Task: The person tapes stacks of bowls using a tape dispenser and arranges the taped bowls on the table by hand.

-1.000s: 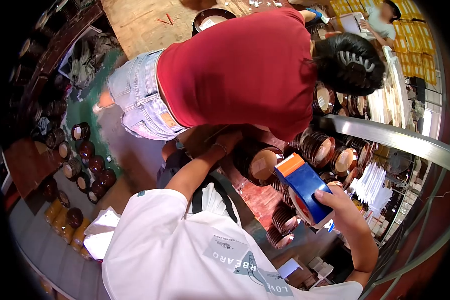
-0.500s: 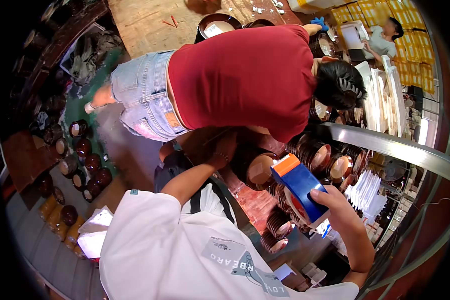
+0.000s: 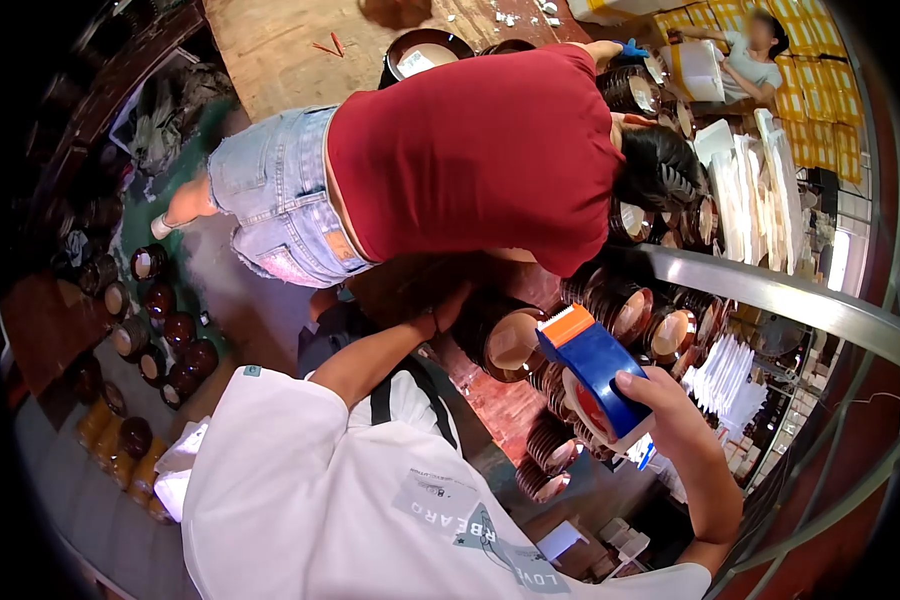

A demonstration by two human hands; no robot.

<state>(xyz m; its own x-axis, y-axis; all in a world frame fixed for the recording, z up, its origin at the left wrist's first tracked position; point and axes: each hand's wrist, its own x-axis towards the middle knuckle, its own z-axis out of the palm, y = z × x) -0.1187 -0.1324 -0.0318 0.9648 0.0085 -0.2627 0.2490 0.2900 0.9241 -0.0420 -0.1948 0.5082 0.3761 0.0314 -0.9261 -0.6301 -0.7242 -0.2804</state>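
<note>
My right hand (image 3: 660, 405) is closed around a blue tape dispenser (image 3: 598, 365) with an orange toothed cutter, and a roll of tape sits in it. The dispenser is held up in front of several stacks of brown-rimmed bowls (image 3: 553, 440). My left hand (image 3: 454, 306) reaches forward into shadow, beside a large stack of dark bowls (image 3: 515, 340) with a pale label on its end. Its fingers are too dark to make out.
A person in a red shirt (image 3: 470, 160) bends over the wooden table (image 3: 290, 50) just ahead. A metal bar (image 3: 770, 295) crosses at right. White sheets (image 3: 760, 200) stand beyond the bowls. Round brown pots (image 3: 180, 330) sit on the floor at left. Another person (image 3: 755, 65) is farther back.
The view has shifted slightly. My right hand still holds the tape dispenser, almost unmoved. The person at the back has raised a white box-like piece. The person in red still leans over the table.
</note>
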